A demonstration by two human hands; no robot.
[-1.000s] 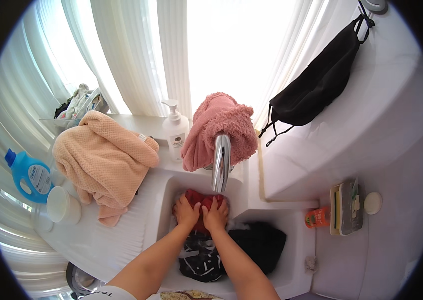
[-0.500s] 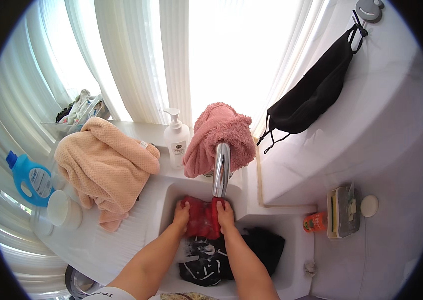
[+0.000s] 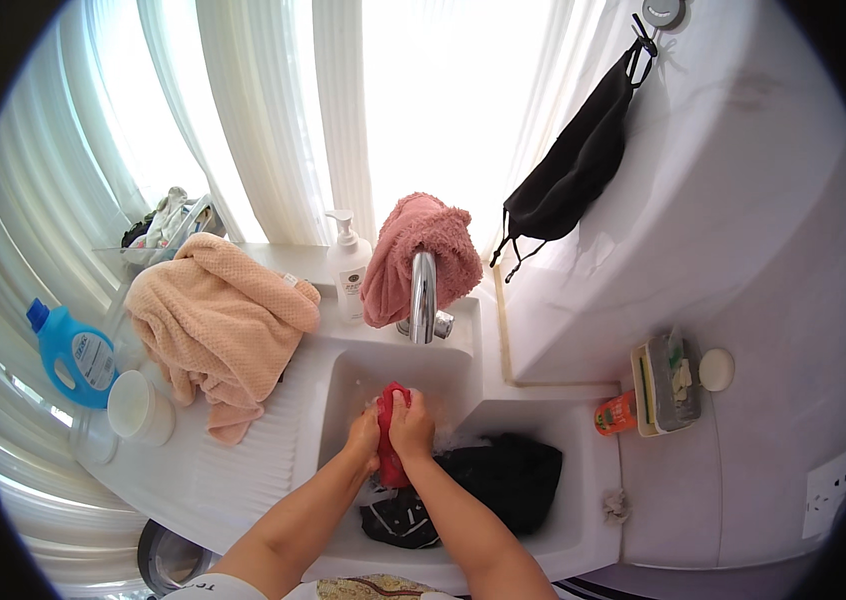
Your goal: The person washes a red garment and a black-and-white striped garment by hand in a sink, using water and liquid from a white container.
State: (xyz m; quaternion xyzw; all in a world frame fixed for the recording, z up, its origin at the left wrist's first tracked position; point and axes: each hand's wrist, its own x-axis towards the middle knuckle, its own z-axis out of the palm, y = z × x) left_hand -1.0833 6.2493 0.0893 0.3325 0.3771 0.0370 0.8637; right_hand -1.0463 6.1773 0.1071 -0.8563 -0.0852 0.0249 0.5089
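Head view: L hand (image 3: 365, 438) & R hand (image 3: 411, 428), fingers wrapped round bunched red cloth (image 3: 394, 466), over sink (image 3: 583, 450), nr chrome faucet (image 3: 423, 298). Progress (est.): red cloth mid-handling, not yet set down; black garment (image 3: 508, 480) & white-marked black fabric (image 3: 398, 522) in sink, unheld.

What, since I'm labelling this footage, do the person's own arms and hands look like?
The left hand and right hand wear no gloves; the forearms are bare, with no watch or bracelet visible. White fabric with dark lettering, apparently a short sleeve, shows beside the left arm.
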